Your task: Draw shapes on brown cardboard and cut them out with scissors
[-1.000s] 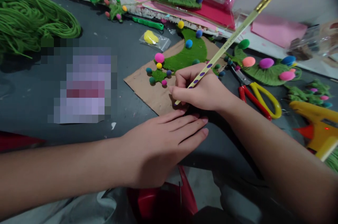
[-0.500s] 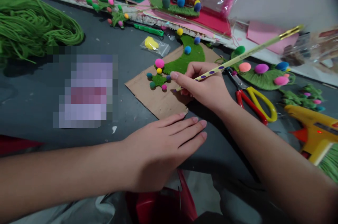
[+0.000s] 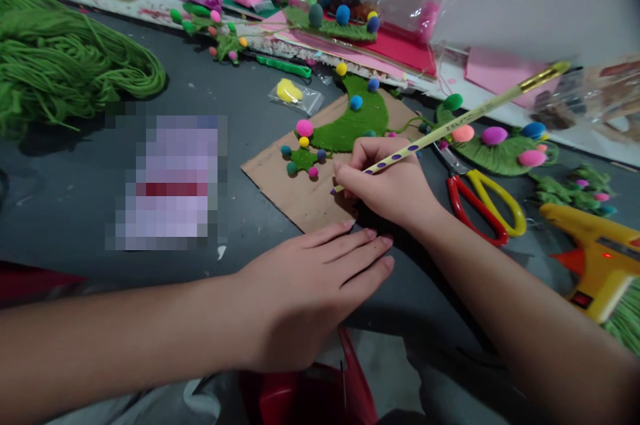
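My right hand is closed around a pale yellow paintbrush with purple dots. Its handle end points down at a piece of brown cardboard, and the bristles point up to the right. On the cardboard lie a green crescent with coloured balls and a small green star tipped with balls. My left hand lies flat, palm down, with its fingertips at the cardboard's lower corner and nothing held.
Green yarn lies at the far left, near a blurred-out purple item. Scissors and a yellow glue gun sit to the right. Bagged yellow clay lies behind the cardboard.
The brush's handle end has moved slightly down over the cardboard, away from the star, and the brush lies a little flatter. The whole view has shifted slightly. My left hand keeps its place.
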Action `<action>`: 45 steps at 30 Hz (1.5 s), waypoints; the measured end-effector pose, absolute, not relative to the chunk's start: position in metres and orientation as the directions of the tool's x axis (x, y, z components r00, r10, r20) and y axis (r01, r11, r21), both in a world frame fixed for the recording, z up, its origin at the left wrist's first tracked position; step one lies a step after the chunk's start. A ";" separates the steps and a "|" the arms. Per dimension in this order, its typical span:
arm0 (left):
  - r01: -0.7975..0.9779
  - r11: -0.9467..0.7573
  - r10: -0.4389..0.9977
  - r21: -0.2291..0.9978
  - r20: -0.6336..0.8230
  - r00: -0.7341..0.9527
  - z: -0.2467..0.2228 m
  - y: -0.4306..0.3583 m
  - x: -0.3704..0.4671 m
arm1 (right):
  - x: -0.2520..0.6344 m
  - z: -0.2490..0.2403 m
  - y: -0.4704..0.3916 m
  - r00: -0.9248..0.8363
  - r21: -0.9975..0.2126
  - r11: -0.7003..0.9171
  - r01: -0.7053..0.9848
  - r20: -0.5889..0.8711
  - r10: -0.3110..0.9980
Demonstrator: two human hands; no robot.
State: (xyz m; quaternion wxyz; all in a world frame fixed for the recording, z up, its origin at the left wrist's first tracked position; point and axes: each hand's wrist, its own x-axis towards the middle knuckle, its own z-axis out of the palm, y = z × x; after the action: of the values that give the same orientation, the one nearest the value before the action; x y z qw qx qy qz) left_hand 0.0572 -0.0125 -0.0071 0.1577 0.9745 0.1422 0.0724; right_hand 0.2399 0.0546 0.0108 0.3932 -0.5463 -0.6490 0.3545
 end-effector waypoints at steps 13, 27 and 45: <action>0.257 -0.907 0.306 0.334 0.102 0.946 -0.008 -0.012 0.058 | 0.239 0.010 0.052 -0.125 -0.914 0.123 0.387 0.080 0.989; 0.245 -0.907 0.291 0.343 0.088 0.953 -0.003 -0.010 0.058 | 0.239 0.010 0.052 -0.116 -0.923 0.117 0.366 0.079 0.990; 0.238 -0.906 0.291 0.350 0.106 0.951 -0.007 -0.011 0.058 | 0.233 0.012 0.055 -0.030 -0.909 0.128 0.397 0.126 0.992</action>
State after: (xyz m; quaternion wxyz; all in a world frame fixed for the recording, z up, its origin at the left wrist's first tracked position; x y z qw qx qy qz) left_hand 0.0576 -0.0109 -0.0071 0.1687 0.9732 0.1358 0.0779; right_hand 0.2335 0.0552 0.0124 0.4183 -0.5568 -0.6236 0.3552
